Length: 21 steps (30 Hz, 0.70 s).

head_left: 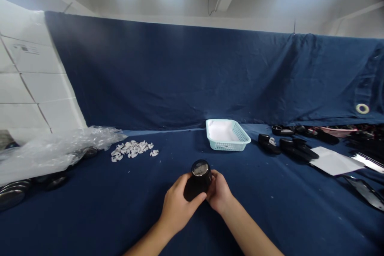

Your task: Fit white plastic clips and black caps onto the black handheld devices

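A black cylindrical part (198,180) with a shiny round end face pointing away from me is held over the blue cloth table (90,208). My left hand (177,204) wraps around its near end from the left. My right hand (220,193) grips it from the right, fingers curled against its side. Both hands touch each other under the part.
A pale green basket (227,135) with a white lining stands behind the hands. A pile of small white clips (132,149) lies to the left, next to a clear plastic bag (54,150) and dark round discs (12,196). Black parts (288,146) and a white sheet (333,162) lie at right.
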Motion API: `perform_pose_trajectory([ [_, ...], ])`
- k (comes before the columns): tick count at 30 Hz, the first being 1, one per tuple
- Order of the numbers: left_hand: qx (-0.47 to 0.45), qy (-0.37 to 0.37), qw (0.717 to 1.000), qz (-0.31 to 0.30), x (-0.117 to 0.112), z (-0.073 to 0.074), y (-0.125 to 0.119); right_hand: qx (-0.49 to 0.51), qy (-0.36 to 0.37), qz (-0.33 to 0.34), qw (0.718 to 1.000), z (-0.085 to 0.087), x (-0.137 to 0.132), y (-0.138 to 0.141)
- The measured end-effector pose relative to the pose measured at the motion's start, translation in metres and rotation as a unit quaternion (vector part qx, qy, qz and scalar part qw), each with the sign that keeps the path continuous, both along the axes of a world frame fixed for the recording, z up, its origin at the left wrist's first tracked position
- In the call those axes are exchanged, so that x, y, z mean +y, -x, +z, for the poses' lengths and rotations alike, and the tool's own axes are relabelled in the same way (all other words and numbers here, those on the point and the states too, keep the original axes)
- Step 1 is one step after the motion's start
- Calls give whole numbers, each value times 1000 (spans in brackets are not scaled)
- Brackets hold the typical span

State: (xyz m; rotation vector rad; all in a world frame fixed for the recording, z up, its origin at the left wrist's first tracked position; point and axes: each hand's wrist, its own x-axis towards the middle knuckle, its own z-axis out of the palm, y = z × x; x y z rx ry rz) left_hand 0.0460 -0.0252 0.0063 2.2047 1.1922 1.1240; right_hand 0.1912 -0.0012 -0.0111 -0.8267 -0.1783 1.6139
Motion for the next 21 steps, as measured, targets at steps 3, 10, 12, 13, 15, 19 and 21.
perform_pose_trajectory([
  [3,-6,0,1000,-8,0,1,0,10,16,8,1000,1,0,0],
  [10,-9,-2,1000,-12,-1,0,1,14,25,3,1000,4,-2,1],
  [12,-7,-1,1000,-8,0,0,1,13,25,3,1000,4,-2,1],
  [13,-4,0,1000,-6,0,1,1,12,25,4,1000,4,-2,1],
  [15,2,8,1000,-1,0,1,1,11,21,6,1000,3,-2,2],
  [19,9,25,1000,-1,0,0,-1,5,15,7,1000,2,0,2],
  [21,5,25,1000,-2,0,-1,-2,0,17,7,1000,1,0,2],
])
